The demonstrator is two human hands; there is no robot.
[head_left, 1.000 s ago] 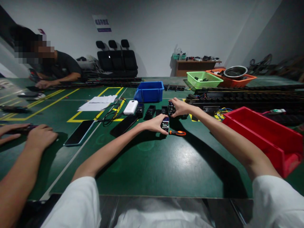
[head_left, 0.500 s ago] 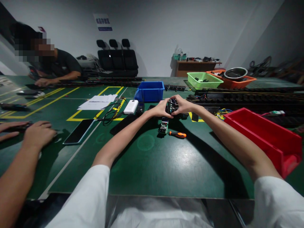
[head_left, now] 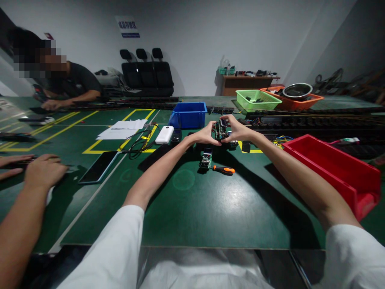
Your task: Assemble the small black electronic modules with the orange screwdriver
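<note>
Both my hands hold one small dark electronic assembly (head_left: 221, 130) above the table, a little right of the blue bin. My left hand (head_left: 207, 134) grips its left side, with the thumb at the lower edge. On its right side my right hand (head_left: 236, 129) has fingers at the top and thumb low. Just below and left, a small circuit board module (head_left: 206, 158) with a little screen stands on the green table (head_left: 192, 212). A screwdriver with an orange and black handle (head_left: 224, 169) lies right beside that module.
A blue bin (head_left: 189, 115) stands behind my hands, a red bin (head_left: 333, 172) at the right. Left lie a white power bank (head_left: 164, 135), cables, papers (head_left: 122, 129) and a phone (head_left: 98, 167). Another person's hand (head_left: 45, 170) rests at far left; a second person leans on the table behind.
My hands and the assembly have shifted slightly right, and the assembly is turned a little. My right hand's fingers sit somewhat higher. The whole view has shifted slightly.
</note>
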